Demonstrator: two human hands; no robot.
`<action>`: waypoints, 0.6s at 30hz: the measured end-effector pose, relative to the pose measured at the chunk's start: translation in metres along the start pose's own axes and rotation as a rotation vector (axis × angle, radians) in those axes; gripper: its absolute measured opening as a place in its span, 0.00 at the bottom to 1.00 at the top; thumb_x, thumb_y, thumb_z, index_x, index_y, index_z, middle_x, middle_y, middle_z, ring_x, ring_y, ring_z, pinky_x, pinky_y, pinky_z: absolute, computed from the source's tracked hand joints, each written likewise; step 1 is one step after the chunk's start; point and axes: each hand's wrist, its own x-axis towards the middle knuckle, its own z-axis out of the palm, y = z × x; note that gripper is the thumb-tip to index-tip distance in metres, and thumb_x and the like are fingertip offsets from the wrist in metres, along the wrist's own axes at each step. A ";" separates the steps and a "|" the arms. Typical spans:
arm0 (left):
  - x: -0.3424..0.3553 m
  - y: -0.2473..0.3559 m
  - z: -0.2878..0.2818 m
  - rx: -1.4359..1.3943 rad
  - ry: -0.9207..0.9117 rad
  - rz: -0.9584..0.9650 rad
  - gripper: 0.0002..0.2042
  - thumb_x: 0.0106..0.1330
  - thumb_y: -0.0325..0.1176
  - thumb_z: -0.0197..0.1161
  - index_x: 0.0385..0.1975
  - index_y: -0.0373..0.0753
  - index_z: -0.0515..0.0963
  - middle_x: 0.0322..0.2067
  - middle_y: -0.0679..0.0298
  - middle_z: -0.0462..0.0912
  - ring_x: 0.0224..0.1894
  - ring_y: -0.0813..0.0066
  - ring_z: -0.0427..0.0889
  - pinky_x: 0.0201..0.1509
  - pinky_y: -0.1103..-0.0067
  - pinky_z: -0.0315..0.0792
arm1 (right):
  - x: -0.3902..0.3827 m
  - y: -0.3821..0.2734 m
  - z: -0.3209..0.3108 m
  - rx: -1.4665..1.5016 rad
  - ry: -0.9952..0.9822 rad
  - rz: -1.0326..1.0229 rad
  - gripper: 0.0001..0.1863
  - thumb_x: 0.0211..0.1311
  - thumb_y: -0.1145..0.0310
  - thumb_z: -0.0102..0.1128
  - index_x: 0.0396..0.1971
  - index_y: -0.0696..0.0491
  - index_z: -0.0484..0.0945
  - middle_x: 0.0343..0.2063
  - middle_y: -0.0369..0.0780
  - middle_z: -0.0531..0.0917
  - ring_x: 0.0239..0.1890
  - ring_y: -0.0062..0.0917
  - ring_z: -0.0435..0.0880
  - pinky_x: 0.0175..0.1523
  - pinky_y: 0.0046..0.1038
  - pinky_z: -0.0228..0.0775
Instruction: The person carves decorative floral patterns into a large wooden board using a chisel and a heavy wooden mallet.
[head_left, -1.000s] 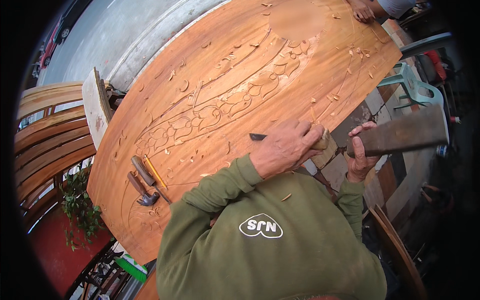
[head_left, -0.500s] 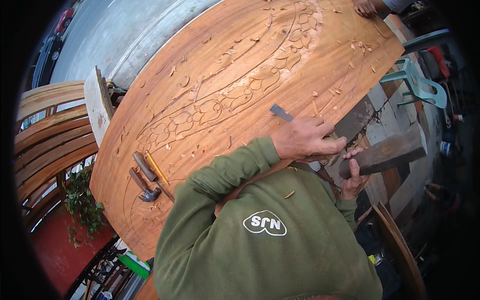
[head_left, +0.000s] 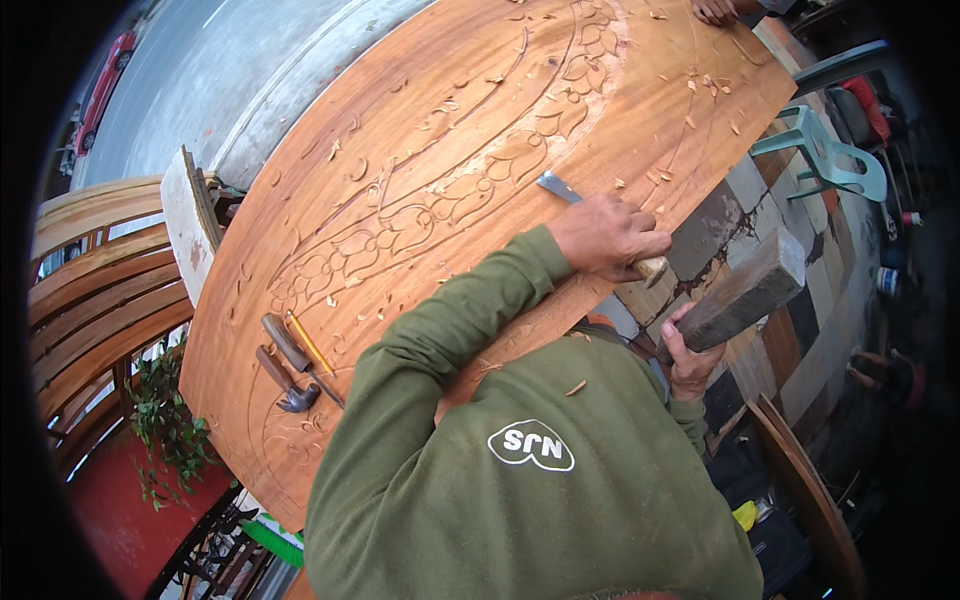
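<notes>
My left hand (head_left: 612,240) is closed around a chisel, its fingers wrapped over the handle. The chisel's flat metal blade (head_left: 558,187) points to the far left, beside the carved leaf-and-flower band on a brown wooden panel (head_left: 430,270). Out of the fist, toward the right, sticks the butt of the wooden handle (head_left: 652,270). Off the panel's near right edge, my right hand (head_left: 690,352) grips a heavy, dark wooden mallet (head_left: 742,295), its squared head tilted up to the right and apart from the chisel. Whether the blade touches the wood I cannot tell.
A claw hammer (head_left: 290,385), another dark-handled tool (head_left: 285,342) and a yellow pencil (head_left: 312,343) lie on the panel's left part. Curled shavings are scattered about. Another person's hand (head_left: 716,10) rests at the far edge. A pale green plastic chair (head_left: 825,160) stands to the right.
My left hand and the chisel have shifted slightly farther away, and the blade has turned. The mallet has moved a little left and tilts more steeply, with a wider gap from the chisel.
</notes>
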 end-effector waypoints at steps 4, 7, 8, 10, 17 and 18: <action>-0.010 0.004 -0.006 -0.015 -0.005 0.008 0.18 0.53 0.43 0.77 0.38 0.47 0.75 0.28 0.65 0.75 0.29 0.61 0.82 0.30 0.64 0.74 | -0.003 -0.006 0.002 0.011 -0.014 0.013 0.22 0.54 0.77 0.78 0.47 0.60 0.77 0.41 0.42 0.82 0.40 0.25 0.84 0.48 0.30 0.78; -0.021 0.009 -0.013 -0.058 0.021 0.021 0.18 0.52 0.42 0.76 0.37 0.47 0.75 0.28 0.64 0.74 0.28 0.61 0.81 0.29 0.64 0.73 | -0.002 -0.014 0.013 -0.061 0.009 -0.105 0.23 0.54 0.77 0.78 0.48 0.60 0.77 0.41 0.42 0.81 0.42 0.27 0.83 0.50 0.31 0.78; -0.025 0.011 -0.014 -0.051 0.013 0.017 0.18 0.51 0.42 0.76 0.36 0.47 0.75 0.27 0.64 0.73 0.28 0.61 0.81 0.28 0.64 0.72 | -0.003 -0.013 0.013 -0.061 0.008 -0.106 0.23 0.54 0.77 0.78 0.48 0.60 0.77 0.41 0.42 0.81 0.42 0.27 0.83 0.50 0.31 0.78; -0.030 0.013 -0.018 -0.041 0.006 0.012 0.17 0.51 0.42 0.76 0.36 0.47 0.75 0.27 0.64 0.73 0.28 0.61 0.80 0.28 0.64 0.72 | -0.006 -0.009 0.011 -0.125 -0.057 -0.154 0.26 0.53 0.76 0.79 0.50 0.60 0.75 0.41 0.42 0.80 0.43 0.29 0.82 0.51 0.33 0.77; -0.041 0.019 -0.025 -0.030 0.047 0.091 0.16 0.54 0.41 0.75 0.32 0.46 0.74 0.25 0.64 0.70 0.26 0.62 0.78 0.26 0.65 0.71 | -0.013 0.007 0.011 -0.140 -0.177 -0.294 0.31 0.55 0.79 0.76 0.57 0.59 0.69 0.47 0.42 0.77 0.47 0.30 0.79 0.58 0.36 0.75; -0.043 0.020 -0.025 -0.031 0.037 0.097 0.16 0.55 0.41 0.75 0.32 0.45 0.73 0.25 0.64 0.70 0.26 0.62 0.78 0.26 0.65 0.71 | -0.005 0.012 0.019 -0.142 -0.138 -0.522 0.35 0.54 0.79 0.76 0.60 0.58 0.66 0.48 0.43 0.77 0.47 0.30 0.79 0.58 0.36 0.75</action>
